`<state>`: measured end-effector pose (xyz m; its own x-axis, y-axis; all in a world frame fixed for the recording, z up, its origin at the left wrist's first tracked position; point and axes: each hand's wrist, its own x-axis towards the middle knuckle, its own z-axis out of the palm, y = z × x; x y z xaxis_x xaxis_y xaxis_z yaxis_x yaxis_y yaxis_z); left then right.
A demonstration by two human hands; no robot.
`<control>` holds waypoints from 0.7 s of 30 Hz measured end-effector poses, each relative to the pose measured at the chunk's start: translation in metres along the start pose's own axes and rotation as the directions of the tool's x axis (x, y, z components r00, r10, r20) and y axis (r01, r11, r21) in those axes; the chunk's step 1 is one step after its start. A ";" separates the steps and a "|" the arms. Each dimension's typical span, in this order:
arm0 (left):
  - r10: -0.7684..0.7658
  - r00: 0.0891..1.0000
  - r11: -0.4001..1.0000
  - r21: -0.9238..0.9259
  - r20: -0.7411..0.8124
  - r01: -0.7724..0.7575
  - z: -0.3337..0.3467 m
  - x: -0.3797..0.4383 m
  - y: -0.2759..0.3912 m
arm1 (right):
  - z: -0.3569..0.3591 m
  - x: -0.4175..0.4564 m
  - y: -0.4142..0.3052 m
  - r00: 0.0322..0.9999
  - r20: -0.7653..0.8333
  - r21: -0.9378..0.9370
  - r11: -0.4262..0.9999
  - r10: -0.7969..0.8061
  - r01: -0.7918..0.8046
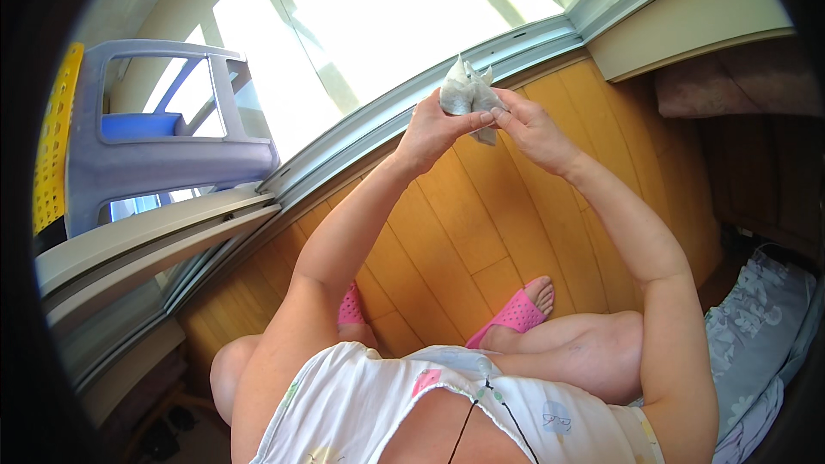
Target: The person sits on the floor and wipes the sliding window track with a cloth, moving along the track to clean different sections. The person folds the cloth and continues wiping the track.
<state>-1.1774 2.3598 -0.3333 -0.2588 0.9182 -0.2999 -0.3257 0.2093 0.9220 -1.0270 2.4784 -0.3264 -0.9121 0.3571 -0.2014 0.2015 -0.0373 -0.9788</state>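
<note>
A crumpled, greyish-white cloth (pixel 459 91) is bunched up in front of me, over the inner edge of the sliding-door track. My left hand (pixel 438 125) grips its left side, thumb pointing inward across the front. From the right, my right hand (pixel 532 129) pinches the same cloth between thumb and fingers. Both thumbs nearly meet at its lower middle. A short flap of the cloth hangs below them, and pointed folds stick up above. The fingers behind the cloth are mostly hidden.
A metal sliding-door track (pixel 361 119) runs diagonally before me, with the door panel (pixel 193 245) at left. Beyond it stands a grey-blue plastic stool (pixel 167 161) beside a yellow perforated item (pixel 58 148). Wooden flooring (pixel 464 225) lies below; grey floral fabric (pixel 760 322) is at right.
</note>
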 end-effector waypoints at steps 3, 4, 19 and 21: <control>0.022 1.000 0.991 0.130 0.004 -0.022 0.002 -0.002 0.003 | 0.000 0.000 0.005 0.996 0.000 -0.136 0.987 -0.089 0.088; 0.050 0.999 0.979 0.196 0.018 -0.053 0.001 -0.002 0.001 | -0.001 0.000 0.007 0.992 -0.001 -0.180 0.975 -0.129 0.127; -0.075 0.990 0.776 -0.631 -0.118 -0.016 -0.025 0.012 -0.020 | -0.030 -0.004 0.010 0.944 -0.219 0.503 0.858 0.246 -0.107; 0.005 0.997 0.688 -0.723 -0.078 -0.060 -0.034 0.015 -0.020 | -0.038 -0.007 0.021 0.923 -0.220 0.539 0.828 0.317 -0.156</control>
<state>-1.2056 2.3583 -0.3648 -0.3304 0.8902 -0.3137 -0.8661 -0.1539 0.4755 -1.0027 2.5108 -0.3444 -0.6991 0.5225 -0.4881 0.1171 -0.5898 -0.7990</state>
